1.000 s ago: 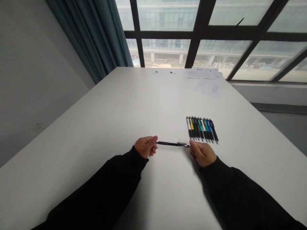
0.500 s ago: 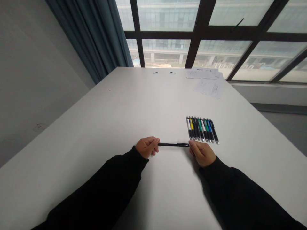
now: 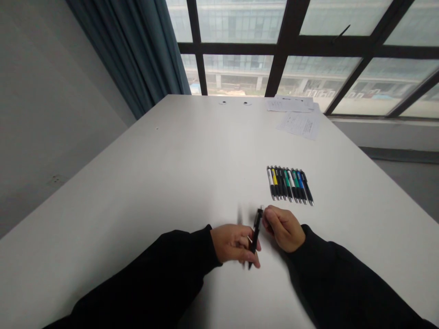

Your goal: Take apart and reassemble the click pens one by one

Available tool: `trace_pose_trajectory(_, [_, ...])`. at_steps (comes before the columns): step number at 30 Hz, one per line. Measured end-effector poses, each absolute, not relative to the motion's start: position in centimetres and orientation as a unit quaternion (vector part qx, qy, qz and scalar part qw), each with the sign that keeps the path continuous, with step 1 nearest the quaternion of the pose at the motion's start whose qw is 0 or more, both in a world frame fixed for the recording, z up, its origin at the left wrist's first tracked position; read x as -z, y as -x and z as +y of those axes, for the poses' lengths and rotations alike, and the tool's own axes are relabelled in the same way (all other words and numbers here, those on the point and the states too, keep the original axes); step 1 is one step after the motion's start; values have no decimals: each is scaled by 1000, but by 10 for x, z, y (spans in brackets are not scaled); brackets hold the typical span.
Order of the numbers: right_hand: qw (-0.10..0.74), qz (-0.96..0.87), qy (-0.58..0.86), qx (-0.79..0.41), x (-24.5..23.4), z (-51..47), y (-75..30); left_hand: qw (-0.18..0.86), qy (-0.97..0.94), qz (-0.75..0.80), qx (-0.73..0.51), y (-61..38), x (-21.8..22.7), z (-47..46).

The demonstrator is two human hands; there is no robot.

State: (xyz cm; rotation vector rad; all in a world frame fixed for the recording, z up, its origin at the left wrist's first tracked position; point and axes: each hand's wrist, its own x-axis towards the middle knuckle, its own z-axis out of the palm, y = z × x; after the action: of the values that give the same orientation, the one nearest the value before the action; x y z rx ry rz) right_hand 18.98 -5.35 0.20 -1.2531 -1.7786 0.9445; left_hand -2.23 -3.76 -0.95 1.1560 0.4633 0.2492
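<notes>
A black pen [image 3: 255, 233] with a clip stands tilted above the white table, its clip end up and away from me and its other end towards me. My left hand [image 3: 235, 244] is closed on its lower part between thumb and fingers. Beside the clip end, my right hand [image 3: 284, 228] is curled closed, its fingertips against the pen; the exact contact is partly hidden. Just beyond the right hand lies a row of several pens [image 3: 290, 185] side by side, with white, yellow, black, green and blue barrels.
The white table [image 3: 192, 155] reaches back to a window. Sheets of paper [image 3: 298, 123] lie at its far right corner. Two small cable holes [image 3: 245, 103] are near the far edge. A blue curtain [image 3: 137, 55] hangs at the left, by a grey wall [image 3: 51, 91].
The pen has turned from lying crosswise between both hands to pointing away from me. My left hand has moved right and closer to me. My right hand has shifted slightly; the row is unchanged.
</notes>
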Motion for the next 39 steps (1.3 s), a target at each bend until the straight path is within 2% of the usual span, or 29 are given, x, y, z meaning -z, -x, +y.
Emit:
trace_pose_trajectory(5, [321,-712,431,-453,-6,-64,-173,732,-517,268,-353,13,11,-25])
trace_pose_trajectory(10, [318,-629,456,-543,-2,-66,-167,554,-639,306,-437,14,4,-20])
trace_pose_trajectory(16, [339,-574,449,-594,4,-63,-170,464,-739,320,-368,19,-1,-25])
trace_pose_trajectory(23, [325,-617,434,-570,-1,-60,-171,521,-723,363,-272,21,0,-25])
trace_pose_trajectory(35, [330,-657,445,-511,-2,-60,-173,514,-724,376,-266,22,-1,-25])
trace_pose_trajectory(39, [352,-618,446,-544,0,-61,-172,513,-728,371,-263,21,1,-27])
